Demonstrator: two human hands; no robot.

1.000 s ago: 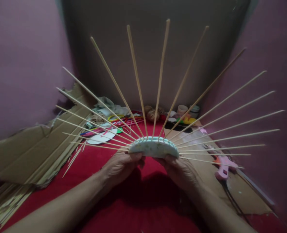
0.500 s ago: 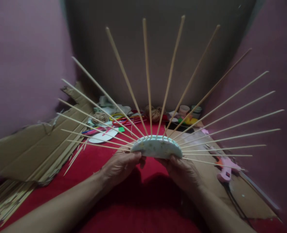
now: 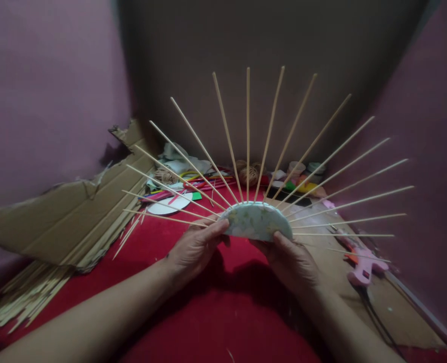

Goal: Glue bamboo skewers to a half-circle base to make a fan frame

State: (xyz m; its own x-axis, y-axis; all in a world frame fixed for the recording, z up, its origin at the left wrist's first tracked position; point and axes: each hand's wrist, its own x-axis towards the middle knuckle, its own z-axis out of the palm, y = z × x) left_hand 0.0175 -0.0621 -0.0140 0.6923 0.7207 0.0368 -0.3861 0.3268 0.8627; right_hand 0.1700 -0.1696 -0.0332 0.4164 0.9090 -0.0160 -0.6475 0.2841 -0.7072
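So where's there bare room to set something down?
Red cloth shows bare between the forearms, and between left forearm and cardboard. Crowded: the back, around the twine ball, and the right, around the pink glue gun.

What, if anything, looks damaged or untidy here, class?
The cardboard at left: its upper edge is ragged, as if torn, not cut straight. Beside it, thin sticks lie unevenly on the red surface. The held half-round piece shows no obvious damage.

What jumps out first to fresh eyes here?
The fan of sticks, centre, spreading from a pale half-disc held near its lower edge in both hands. Then the red cloth below, and the pink glue gun on the brown board at right.
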